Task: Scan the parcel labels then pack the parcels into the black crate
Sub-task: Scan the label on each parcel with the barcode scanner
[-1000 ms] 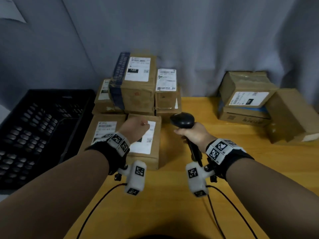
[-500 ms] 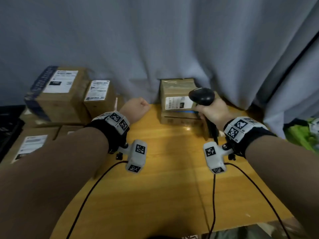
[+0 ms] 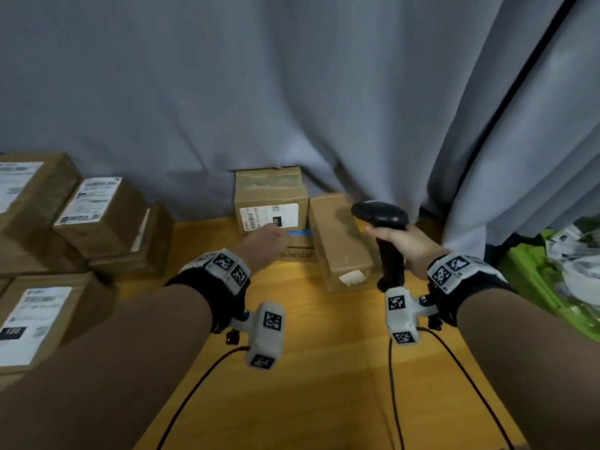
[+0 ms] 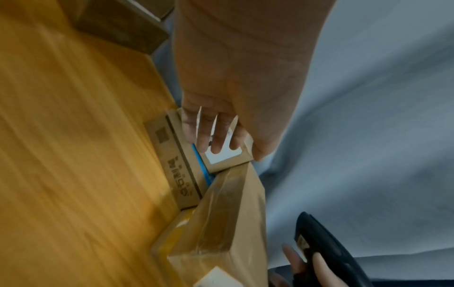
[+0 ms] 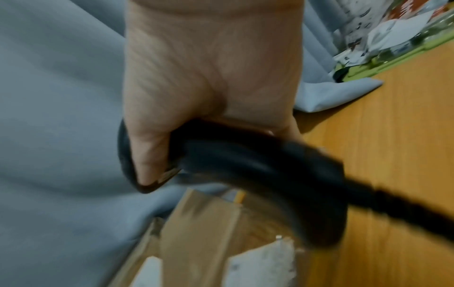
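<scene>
Left hand (image 3: 264, 243) fingers (image 4: 217, 136) spread straight against labelled parcel (image 3: 271, 203) stacked at worktop (image 3: 324, 368) back edge, right hand (image 3: 401, 245) fingers curled round black scanner (image 3: 386, 235), tilted parcel (image 3: 341, 241) just beside the stack

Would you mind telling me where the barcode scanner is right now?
In the head view the barcode scanner is right of centre, gripped upright in the right hand, just right of the long brown parcel near the grey curtain.

A grey curtain (image 3: 292, 92) hangs behind a yellowish wooden table (image 3: 324, 384), with perhaps green clutter (image 3: 545, 280) at right.
</scene>
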Action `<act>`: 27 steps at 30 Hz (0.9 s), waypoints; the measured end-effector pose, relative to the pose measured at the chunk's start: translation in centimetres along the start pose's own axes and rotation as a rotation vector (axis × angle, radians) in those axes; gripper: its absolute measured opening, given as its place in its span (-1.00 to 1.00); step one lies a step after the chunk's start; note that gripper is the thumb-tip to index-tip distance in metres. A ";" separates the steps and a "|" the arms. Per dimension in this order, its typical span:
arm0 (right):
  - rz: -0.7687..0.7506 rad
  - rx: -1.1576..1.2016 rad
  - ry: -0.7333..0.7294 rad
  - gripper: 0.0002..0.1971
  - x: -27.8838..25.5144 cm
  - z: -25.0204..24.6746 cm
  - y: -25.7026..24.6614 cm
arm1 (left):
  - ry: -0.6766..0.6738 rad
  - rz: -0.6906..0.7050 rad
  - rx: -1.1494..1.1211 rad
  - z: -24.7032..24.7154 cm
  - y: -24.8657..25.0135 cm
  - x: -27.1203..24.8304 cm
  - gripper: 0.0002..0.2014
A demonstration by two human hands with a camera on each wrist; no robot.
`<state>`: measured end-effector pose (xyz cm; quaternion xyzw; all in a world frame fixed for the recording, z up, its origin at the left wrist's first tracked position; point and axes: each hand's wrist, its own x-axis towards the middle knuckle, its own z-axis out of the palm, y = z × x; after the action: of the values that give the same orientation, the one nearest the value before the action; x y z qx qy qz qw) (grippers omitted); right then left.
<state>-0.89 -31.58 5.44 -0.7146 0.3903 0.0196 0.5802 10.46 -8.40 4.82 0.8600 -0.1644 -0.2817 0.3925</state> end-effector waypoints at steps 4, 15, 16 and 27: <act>0.105 0.070 -0.031 -0.63 1.7 1.0 2.5 | -0.142 -0.176 -0.140 3.3 0.4 1.0 -0.59; 0.082 0.060 0.236 -0.26 4.8 -0.1 5.9 | -0.165 -0.272 -0.305 5.6 -1.3 3.1 -0.35; 0.093 0.090 0.222 -0.36 4.5 -0.7 5.8 | -0.153 -0.272 -0.314 5.7 -1.2 3.2 -0.36; 0.215 0.071 -0.028 -0.71 2.6 1.8 8.7 | 0.244 -0.054 -0.008 2.3 -3.0 2.9 -0.55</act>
<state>-3.35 -31.61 -3.47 -0.6472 0.4571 0.0781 0.6051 11.53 -9.29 0.23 0.8905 -0.0909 -0.1859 0.4052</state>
